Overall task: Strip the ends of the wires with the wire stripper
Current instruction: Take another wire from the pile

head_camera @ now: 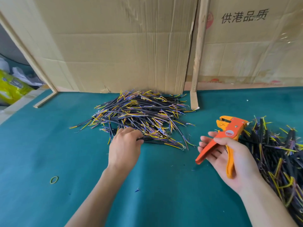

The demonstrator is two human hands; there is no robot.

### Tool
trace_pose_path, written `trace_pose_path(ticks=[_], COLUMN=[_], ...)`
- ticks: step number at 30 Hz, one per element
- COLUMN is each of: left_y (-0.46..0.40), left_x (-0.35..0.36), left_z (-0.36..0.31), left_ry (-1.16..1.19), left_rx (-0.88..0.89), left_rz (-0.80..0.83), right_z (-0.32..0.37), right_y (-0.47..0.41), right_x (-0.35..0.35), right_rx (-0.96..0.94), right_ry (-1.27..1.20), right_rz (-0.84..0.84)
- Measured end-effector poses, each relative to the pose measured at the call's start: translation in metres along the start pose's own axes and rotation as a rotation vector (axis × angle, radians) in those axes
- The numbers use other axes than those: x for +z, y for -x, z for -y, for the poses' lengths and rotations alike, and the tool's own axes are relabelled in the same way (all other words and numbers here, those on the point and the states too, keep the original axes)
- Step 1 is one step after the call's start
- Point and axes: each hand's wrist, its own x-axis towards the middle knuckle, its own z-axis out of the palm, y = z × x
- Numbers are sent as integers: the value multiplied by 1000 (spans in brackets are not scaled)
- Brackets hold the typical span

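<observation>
Right hand (pixel 229 154) holding wire stripper (pixel 226 138), wires (pixel 141 115) beyond

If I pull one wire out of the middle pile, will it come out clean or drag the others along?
Probably drags some: the middle pile is a criss-crossed tangle. The wires look short and fairly stiff, holding near-straight shapes, so one likely won't flop. Ring terminals on some ends may snag neighbours. The left hand is already at the pile's near edge.

Teal table (pixel 49 145), two wire piles (pixel 139 115) (tangled), rubber band (pixel 54 180)
</observation>
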Motion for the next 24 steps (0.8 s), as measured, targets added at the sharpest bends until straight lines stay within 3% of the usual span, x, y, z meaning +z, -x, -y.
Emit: trace_pose_path(ticks=[4,9,12,17,24], left_y=[-12,-11,2,22,19], left_x=[-18,-17,8,49,54], left_z=[-16,-53,-80,-105,-104], left_ry=[301,983,1223,1375,1349], left_rx=[-48,-151,-242,-390,-310], left_rz=[-93,63,63,-20,-49], right_z=[0,-10,-10,-5,1], right_y=[5,10,11,8,2], right_x=[6,14,14,7,-1], right_rx=[68,182,221,173,120], right_ry=[56,167,207,214,182], right_rz=[131,275,296,280,291])
